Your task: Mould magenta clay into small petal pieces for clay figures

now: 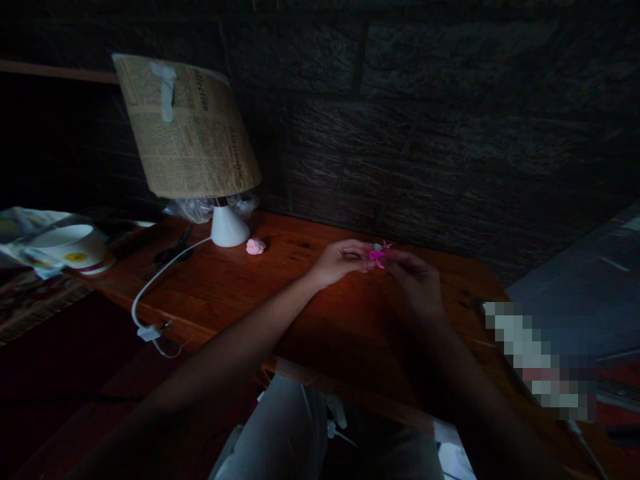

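Note:
My left hand (340, 264) and my right hand (419, 279) meet above the wooden table (330, 333), towards its back edge. Between their fingertips is a small bright pink piece (377, 255), thin and bent, possibly paper or ribbon; its kind cannot be made out. Both hands are closed in a pinch on it, the left from one side and the right from the other. A whitish bit and a thin pink tip show just behind the fingers. To the left, a pale pink crumpled lump (255, 246) lies on the table by the lamp's base.
A lamp with a newsprint shade (190, 130) and white base (229, 227) stands at the back left, its white cord (145, 293) hanging over the front edge. Dark scissors (173, 251) and a white cup (73, 247) lie further left. A blurred-out flat object (540, 360) sits at right.

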